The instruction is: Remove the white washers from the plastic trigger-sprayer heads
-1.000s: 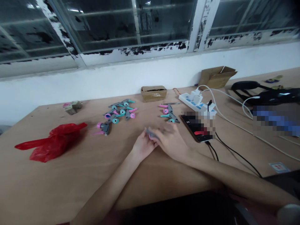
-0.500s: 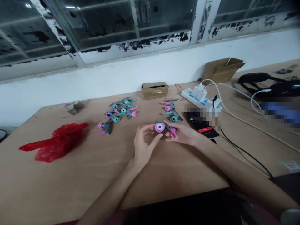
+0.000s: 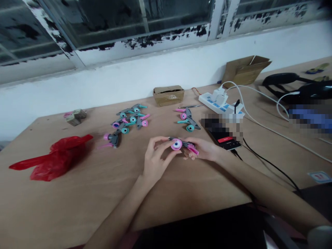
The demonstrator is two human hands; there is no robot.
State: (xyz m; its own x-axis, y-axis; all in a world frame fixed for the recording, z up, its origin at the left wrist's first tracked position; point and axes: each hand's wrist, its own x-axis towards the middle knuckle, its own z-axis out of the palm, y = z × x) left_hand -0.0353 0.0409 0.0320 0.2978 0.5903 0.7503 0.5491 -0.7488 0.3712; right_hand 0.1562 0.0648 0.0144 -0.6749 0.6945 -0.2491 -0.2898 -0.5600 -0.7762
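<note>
Grip: left hand pinches the disc end of grey-pink clip | right hand clamps its pink tail | clip held just above tabletop, between both hands

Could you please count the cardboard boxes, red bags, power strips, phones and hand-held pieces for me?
cardboard boxes: 2
red bag: 1
power strip: 1
phone: 1
pink-wheeled piece held by left hand and right hand: 1
Total: 6
</note>
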